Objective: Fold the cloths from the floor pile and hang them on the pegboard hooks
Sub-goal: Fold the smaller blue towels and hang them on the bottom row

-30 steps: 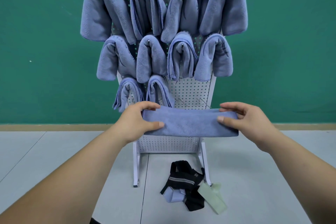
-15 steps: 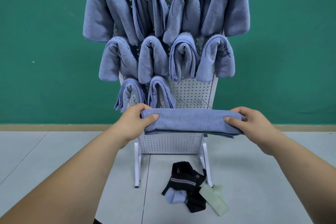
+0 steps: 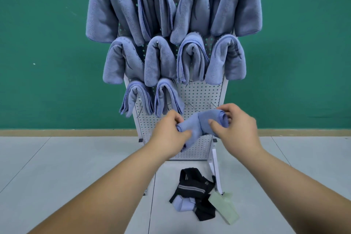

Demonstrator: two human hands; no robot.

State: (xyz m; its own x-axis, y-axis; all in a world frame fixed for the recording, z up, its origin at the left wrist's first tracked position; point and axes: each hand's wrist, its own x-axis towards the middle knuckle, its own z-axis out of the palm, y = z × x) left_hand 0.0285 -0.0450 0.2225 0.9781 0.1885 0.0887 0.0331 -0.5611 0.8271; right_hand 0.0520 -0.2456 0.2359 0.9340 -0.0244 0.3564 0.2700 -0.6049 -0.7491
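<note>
Both hands have drawn together since 0.5 s ago, bunching the blue cloth [image 3: 201, 124] that was stretched flat between them. Left hand [image 3: 169, 136] grips its lower end and right hand [image 3: 236, 132] pinches the upper fold, in front of the pegboard [image 3: 199, 94], seemingly just below 2 bare hooks [image 3: 192, 106].

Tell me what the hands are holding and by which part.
Both hold one folded blue cloth: the left hand grips its left end, the right hand grips its right end, with the middle bent between them.
</note>
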